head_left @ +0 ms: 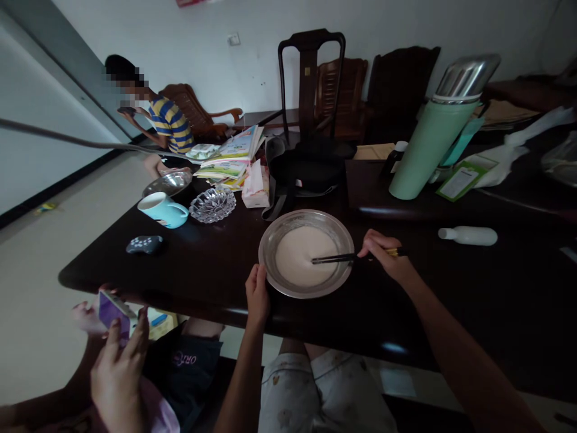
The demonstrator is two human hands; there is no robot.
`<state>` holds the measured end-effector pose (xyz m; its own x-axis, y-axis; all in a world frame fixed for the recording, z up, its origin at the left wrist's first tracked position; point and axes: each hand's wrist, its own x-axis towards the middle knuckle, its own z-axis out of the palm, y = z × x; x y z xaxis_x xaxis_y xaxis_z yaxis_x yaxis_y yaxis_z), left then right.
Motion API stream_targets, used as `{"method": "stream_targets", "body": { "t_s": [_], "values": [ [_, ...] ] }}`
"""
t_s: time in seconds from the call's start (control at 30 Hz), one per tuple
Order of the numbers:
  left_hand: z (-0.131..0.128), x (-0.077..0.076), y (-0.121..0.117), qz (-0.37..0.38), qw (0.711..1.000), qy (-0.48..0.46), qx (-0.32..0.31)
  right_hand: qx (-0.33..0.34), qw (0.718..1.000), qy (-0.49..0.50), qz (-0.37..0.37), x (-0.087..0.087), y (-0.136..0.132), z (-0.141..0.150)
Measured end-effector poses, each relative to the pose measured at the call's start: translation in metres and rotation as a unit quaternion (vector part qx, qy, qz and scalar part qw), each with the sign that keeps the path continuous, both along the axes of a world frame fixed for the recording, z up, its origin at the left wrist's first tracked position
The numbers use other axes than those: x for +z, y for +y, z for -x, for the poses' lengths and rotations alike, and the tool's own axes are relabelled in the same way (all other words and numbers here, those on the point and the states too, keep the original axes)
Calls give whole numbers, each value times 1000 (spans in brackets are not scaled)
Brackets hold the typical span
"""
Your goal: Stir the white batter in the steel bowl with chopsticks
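Patterned shorts [291,394] sit nearest, below the edge of the dark worktop [202,261], on which a metal bowl [270,245] of pale liquid [300,252] rests. At the bowl's eight o'clock, the left hand [257,294] grips its rim; the right hand [385,251], well clear at three o'clock, is closed around black chopsticks [336,259] that point towards nine, their tips in the liquid near its centre.
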<state>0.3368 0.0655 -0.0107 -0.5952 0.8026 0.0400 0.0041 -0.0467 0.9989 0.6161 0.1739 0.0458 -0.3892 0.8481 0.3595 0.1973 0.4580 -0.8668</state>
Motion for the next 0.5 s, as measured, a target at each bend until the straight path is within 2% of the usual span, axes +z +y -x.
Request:
{"method": "stream_targets", "body": {
  "t_s": [0.1,0.2,0.27,0.3,0.37,0.43,0.5],
  "values": [
    [-1,2,0,0,1000,4,9,58,997,-43,-14,-1,-1,4],
    [-1,3,1,0,1000,3,14,-1,998,-40,-39,-3,0,4],
    [-1,2,1,0,1000,2,12,-43,999,-1,-17,-4,1,0],
    [-1,2,1,1,1000,2,10,-42,999,13,-3,-4,1,-1],
    [-2,1,1,5,1000,3,8,2,1000,7,8,-4,0,0],
    [-2,2,0,5,1000,4,8,45,998,-29,-15,-3,-1,3],
    [-2,3,0,3,1000,5,7,33,997,-52,-43,-2,-1,5]
  ]
}}
